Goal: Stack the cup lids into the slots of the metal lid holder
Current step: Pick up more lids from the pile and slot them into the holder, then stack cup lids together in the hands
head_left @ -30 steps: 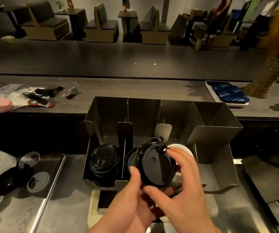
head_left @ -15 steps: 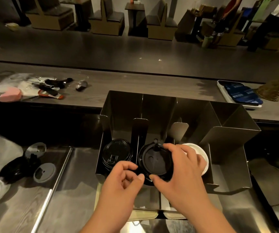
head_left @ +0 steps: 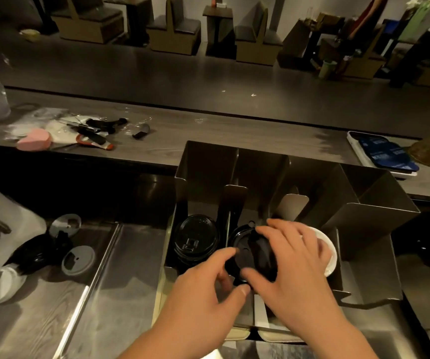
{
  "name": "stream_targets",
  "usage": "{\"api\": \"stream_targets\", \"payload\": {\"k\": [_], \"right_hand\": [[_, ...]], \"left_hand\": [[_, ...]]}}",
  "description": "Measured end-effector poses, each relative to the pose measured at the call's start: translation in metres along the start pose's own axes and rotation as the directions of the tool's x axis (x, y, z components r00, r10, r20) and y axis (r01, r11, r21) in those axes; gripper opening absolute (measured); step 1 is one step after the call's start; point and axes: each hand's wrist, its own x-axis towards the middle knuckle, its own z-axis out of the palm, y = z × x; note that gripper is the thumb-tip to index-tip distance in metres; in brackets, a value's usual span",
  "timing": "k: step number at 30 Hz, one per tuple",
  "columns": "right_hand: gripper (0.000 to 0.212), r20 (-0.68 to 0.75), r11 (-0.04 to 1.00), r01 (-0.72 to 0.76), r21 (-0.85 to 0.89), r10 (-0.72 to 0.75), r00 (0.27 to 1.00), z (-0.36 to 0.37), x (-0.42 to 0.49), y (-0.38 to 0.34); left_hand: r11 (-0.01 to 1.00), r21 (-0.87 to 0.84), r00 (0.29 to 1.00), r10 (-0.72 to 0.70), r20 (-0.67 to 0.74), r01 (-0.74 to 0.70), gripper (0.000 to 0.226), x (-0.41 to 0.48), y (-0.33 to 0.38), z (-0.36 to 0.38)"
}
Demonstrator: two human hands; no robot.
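The metal lid holder (head_left: pixel 369 203) stands on the steel counter, split by upright dividers into slots. Its left slot holds a stack of black lids (head_left: pixel 195 240). A second stack of black lids (head_left: pixel 245 252) sits in the middle slot. My right hand (head_left: pixel 294 265) lies over that stack, fingers spread on its top and right rim. My left hand (head_left: pixel 208 288) touches its front left edge with thumb and fingertips. White lids (head_left: pixel 329 252) show in the slot to the right, partly hidden under my right hand.
Loose lids lie at the left: black lids (head_left: pixel 37 255), a grey lid (head_left: pixel 78 260), a white lid (head_left: pixel 0 286) and a clear lid (head_left: pixel 65 225). The upper counter carries a pink object (head_left: pixel 34 139), tools and a white tray (head_left: pixel 379 154). Booth seats stand beyond.
The black lid stack, held up tilted a second ago, now sits down in the middle slot. Both hands have followed it down, and my right hand has flattened over it.
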Motion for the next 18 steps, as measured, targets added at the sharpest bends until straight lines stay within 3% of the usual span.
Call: {"api": "stream_targets", "payload": {"k": [4,7,9,12,15,18], "right_hand": [[0.025,-0.276,0.948,0.234,0.218,-0.17,0.946,0.0,0.015,-0.047],[0.01,-0.292,0.835,0.415,0.36,-0.322,0.901,0.017,0.031,-0.094],[0.005,-0.257,0.773,0.46,0.437,-0.383,0.887,0.036,0.038,-0.126],[0.003,-0.106,0.753,0.432,0.496,-0.441,0.891,0.075,0.046,-0.171],[0.007,0.185,0.803,0.345,0.486,-0.48,0.858,0.13,0.057,-0.208],[0.009,0.419,0.873,0.242,0.424,-0.426,0.802,0.199,0.071,-0.239]], "left_hand": [[0.99,-0.139,0.983,0.013,-0.184,-0.039,0.014,-0.007,-0.012,-0.034],[0.994,-0.091,0.95,0.022,-0.312,-0.053,0.005,-0.014,-0.031,-0.071],[0.998,-0.056,0.931,-0.009,-0.366,-0.012,0.004,-0.022,-0.054,-0.099],[0.995,0.004,0.903,-0.09,-0.419,0.101,0.002,-0.038,-0.103,-0.133],[0.953,0.105,0.856,-0.204,-0.476,0.285,0.005,-0.052,-0.169,-0.16],[0.831,0.245,0.792,-0.322,-0.519,0.499,0.028,-0.058,-0.247,-0.187]]}}
